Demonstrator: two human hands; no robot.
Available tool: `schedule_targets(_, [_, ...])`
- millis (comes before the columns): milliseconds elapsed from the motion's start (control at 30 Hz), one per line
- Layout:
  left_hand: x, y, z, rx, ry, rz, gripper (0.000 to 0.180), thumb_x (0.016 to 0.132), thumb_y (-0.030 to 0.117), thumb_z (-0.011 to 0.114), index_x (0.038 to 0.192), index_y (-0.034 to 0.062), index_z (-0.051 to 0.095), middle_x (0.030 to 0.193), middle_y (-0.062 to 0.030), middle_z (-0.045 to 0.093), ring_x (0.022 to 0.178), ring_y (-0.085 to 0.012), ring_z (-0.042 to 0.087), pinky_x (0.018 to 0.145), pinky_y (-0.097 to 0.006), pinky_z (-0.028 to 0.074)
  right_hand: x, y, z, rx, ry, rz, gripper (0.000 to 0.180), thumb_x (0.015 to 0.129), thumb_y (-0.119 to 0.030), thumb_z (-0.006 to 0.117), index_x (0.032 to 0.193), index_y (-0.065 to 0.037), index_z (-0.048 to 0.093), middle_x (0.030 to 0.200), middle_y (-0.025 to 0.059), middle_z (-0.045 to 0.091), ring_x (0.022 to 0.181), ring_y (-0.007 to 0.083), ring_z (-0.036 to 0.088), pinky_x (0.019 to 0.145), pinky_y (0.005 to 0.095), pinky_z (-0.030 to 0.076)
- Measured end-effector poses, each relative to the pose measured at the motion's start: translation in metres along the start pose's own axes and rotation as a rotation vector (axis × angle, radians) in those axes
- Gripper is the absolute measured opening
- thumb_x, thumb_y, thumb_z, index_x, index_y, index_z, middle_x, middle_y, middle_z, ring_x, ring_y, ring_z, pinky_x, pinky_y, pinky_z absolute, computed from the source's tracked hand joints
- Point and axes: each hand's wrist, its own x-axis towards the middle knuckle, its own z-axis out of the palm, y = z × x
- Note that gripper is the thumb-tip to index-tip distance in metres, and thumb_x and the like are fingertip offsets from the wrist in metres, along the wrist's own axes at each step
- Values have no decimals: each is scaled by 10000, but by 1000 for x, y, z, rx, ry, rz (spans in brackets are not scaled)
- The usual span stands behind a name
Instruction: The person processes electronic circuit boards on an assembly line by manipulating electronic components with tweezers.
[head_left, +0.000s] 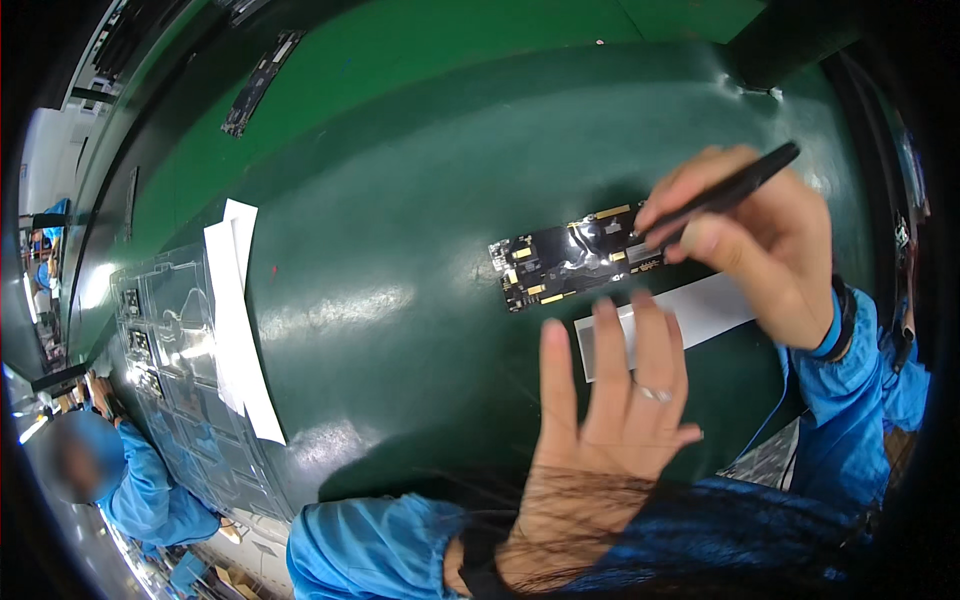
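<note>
A black circuit board (565, 262) with gold pads and a shiny dark film lies flat on the green table mat. My right hand (785, 245) pinches a slim black pen-shaped tool (745, 185) over the board's right end; fingers hide its tip, so contact with the board cannot be told. Just below the board, my left hand (612, 420) is open, fingers spread, with a ring on one finger and nothing held. Under and beside its fingertips lies a white strip (715, 308) with a greyish left end. Loose hair crosses in front of my left wrist.
To the left lie white paper strips (240, 330) against a clear plastic tray (185, 375) holding small boards. Another long circuit board (262, 85) rests at the far left. A dark post (800, 48) stands at the back right. Someone in a blue sleeve (150, 490) sits at lower left.
</note>
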Motion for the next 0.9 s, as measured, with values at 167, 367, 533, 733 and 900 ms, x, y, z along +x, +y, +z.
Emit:
schedule_targets(167, [-20, 5, 18, 58, -41, 145, 825, 870, 640, 539, 1435, 43, 465, 1382, -175, 446, 1311, -342, 455, 1122, -605, 357, 1, 27, 24, -77, -159, -237, 159, 905, -27, 670, 1043, 53, 663, 855, 126, 725, 724, 175, 731, 652, 253, 549])
schedule_targets(367, [-16, 1, 22, 120, -30, 205, 781, 897, 601, 521, 1418, 22, 473, 1353, -181, 437, 1271, -350, 475, 1111, -546, 409, -5, 30, 27, -39, -132, -114, 138, 897, -31, 652, 1012, 46, 656, 889, 138, 721, 776, 195, 725, 688, 276, 558])
schedule_targets(533, [-14, 0, 18, 121, 0, 221, 757, 906, 573, 523, 1385, -13, 495, 1343, -194, 437, 1247, -357, 481, 1111, -483, 431, -3, 25, 24, -66, -187, -33, 133, 895, -30, 627, 1001, 48, 650, 938, 157, 715, 821, 207, 717, 723, 289, 569])
schedule_targets(733, [-12, 1, 16, 106, 17, 221, 745, 908, 567, 531, 1360, -25, 511, 1321, -188, 450, 1205, -345, 492, 1100, -480, 442, -4, 20, 25, 201, -78, 8, 168, 960, -82, 646, 1067, 47, 637, 877, 95, 706, 786, 133, 695, 687, 246, 539])
schedule_targets(900, [0, -1, 7, -68, 5, 174, 757, 873, 589, 585, 1329, -13, 537, 1255, -157, 508, 1165, -312, 508, 1041, -454, 445, 17, 24, -17, 150, 32, 46, 185, 1000, -157, 609, 1034, 23, 637, 895, 76, 675, 752, 108, 651, 704, 239, 537])
